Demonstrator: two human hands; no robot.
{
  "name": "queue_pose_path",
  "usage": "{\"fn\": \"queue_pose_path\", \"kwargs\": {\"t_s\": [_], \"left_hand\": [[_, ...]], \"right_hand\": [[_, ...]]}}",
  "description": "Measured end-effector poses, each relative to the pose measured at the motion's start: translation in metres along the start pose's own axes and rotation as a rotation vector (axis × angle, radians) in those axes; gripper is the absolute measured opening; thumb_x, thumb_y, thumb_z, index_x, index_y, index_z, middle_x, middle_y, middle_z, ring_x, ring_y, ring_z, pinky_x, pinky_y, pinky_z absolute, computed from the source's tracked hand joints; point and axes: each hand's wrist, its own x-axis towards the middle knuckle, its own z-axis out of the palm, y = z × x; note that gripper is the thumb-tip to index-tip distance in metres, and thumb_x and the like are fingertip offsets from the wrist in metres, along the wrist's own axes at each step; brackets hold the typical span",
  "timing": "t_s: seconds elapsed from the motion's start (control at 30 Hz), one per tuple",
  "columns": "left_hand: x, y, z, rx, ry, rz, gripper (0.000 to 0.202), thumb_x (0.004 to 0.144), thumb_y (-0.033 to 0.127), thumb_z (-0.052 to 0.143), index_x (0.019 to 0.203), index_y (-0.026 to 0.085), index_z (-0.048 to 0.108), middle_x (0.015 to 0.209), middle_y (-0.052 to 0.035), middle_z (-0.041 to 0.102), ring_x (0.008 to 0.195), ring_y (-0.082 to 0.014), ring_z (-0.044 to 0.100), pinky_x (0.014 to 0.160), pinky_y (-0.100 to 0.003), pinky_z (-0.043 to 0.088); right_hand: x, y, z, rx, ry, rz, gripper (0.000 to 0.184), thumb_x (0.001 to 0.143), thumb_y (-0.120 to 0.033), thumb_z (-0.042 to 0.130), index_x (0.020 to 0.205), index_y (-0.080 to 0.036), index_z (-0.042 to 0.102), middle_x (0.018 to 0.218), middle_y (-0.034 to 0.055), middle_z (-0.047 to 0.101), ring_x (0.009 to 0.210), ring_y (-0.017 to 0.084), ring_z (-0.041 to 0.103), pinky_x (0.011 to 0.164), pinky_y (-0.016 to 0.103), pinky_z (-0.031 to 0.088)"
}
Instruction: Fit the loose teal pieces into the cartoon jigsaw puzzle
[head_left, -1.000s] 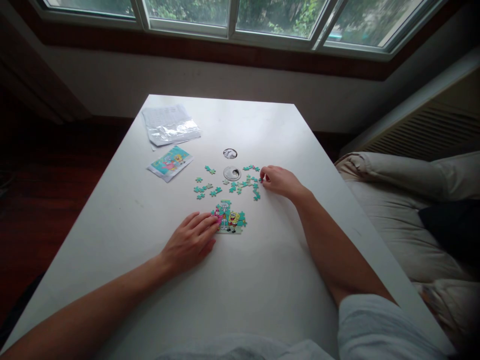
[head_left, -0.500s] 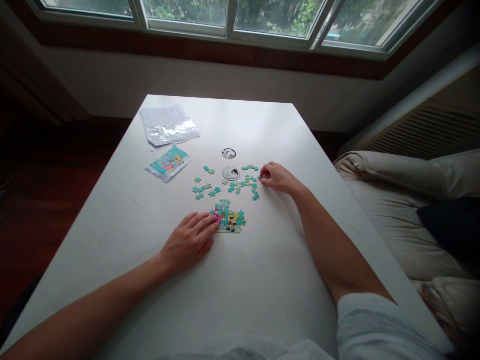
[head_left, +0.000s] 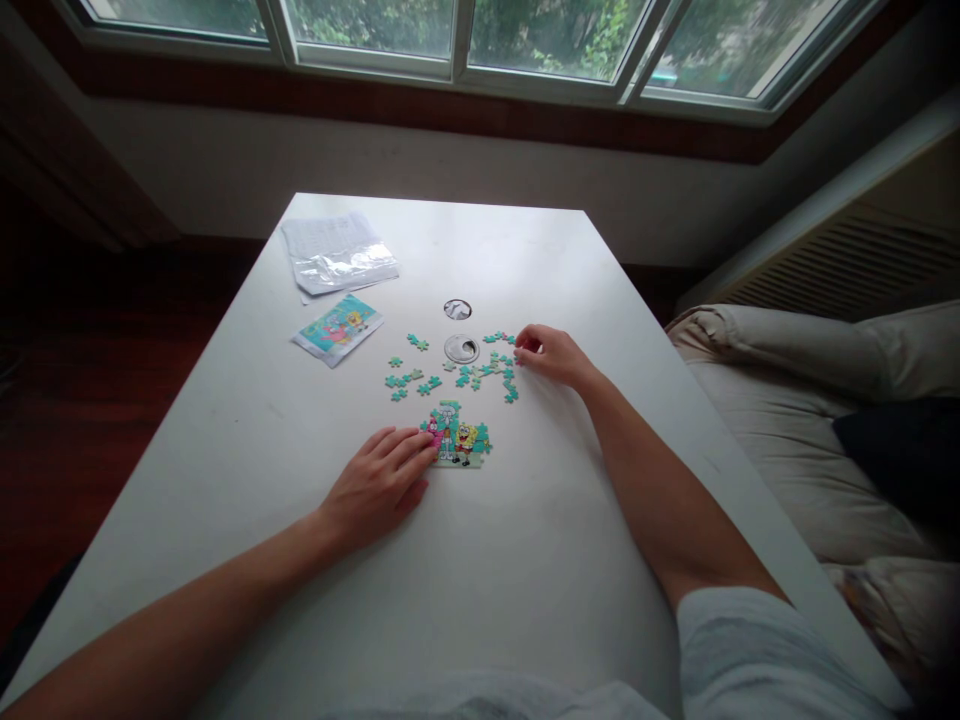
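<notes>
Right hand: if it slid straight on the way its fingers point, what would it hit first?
Most likely the loose teal puzzle pieces just beyond the fingertips of the right hand; past them lies the round silver disc. Depth is hard to judge.

The right hand [head_left: 551, 355] curls its fingers [head_left: 526, 346] inward, hiding whether they pinch one of the loose pieces [head_left: 480, 370]. The pieces' prints and the text on the wrapped sheet [head_left: 337, 250] are too small to read. The bottom edge cuts off the bench [head_left: 525, 560].

On your tabletop [head_left: 525, 560] the joined puzzle patch [head_left: 459, 440] lies centrally, loose pieces [head_left: 459, 370] just behind it, the picture card [head_left: 337, 328] to their left, the plastic bag [head_left: 339, 252] toward the far-left corner.
</notes>
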Motion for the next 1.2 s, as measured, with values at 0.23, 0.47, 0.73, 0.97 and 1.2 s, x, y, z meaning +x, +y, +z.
{"fn": "queue_pose_path", "kwargs": {"t_s": [0.23,0.47,0.73,0.97,1.2], "left_hand": [[0.001,0.0,0.001,-0.014,0.008,-0.003,0.043,0.098,0.025,0.05,0.141,0.019,0.055,0.142,-0.0112,0.059,0.132,-0.0272,0.053,0.114,-0.05,0.041],[0.002,0.003,0.001,-0.029,0.007,0.006,0.043,0.098,0.024,0.05,0.14,0.02,0.056,0.142,-0.0112,0.059,0.132,-0.0272,0.053,0.114,-0.049,0.041],[0.003,0.002,0.0,-0.028,-0.006,0.009,0.043,0.098,0.024,0.05,0.14,0.02,0.056,0.142,-0.0109,0.059,0.132,-0.0269,0.053,0.114,-0.049,0.041],[0.003,0.002,0.0,-0.029,-0.015,0.017,0.043,0.099,0.025,0.049,0.141,0.02,0.055,0.143,-0.0109,0.058,0.132,-0.027,0.053,0.115,-0.049,0.04],[0.003,0.001,0.0,-0.035,-0.009,0.021,0.044,0.098,0.024,0.05,0.142,0.021,0.053,0.143,-0.0111,0.058,0.132,-0.0272,0.053,0.114,-0.05,0.041]], "right_hand": [[0.014,-0.012,0.026,-0.128,0.231,0.053,0.029,0.092,-0.034,0.058,0.114,-0.021,0.071,0.096,0.0094,0.063,0.092,0.024,0.056,0.089,0.037,0.045],[0.016,-0.014,0.029,-0.151,0.198,0.064,0.024,0.091,-0.033,0.058,0.105,-0.021,0.073,0.097,0.0104,0.059,0.099,0.027,0.052,0.093,0.039,0.045],[0.016,-0.019,0.029,-0.074,0.212,0.059,0.011,0.082,-0.024,0.06,0.091,-0.019,0.064,0.091,0.008,0.064,0.09,0.023,0.056,0.086,0.036,0.044],[0.005,-0.04,0.025,0.301,0.242,0.049,0.014,0.084,-0.028,0.058,0.096,-0.021,0.06,0.088,0.0022,0.07,0.076,0.015,0.061,0.074,0.029,0.046],[-0.003,-0.075,0.032,0.656,0.032,-0.037,0.026,0.083,-0.035,0.066,0.106,-0.021,0.064,0.074,-0.0022,0.062,0.063,0.011,0.053,0.061,0.025,0.043]]}}
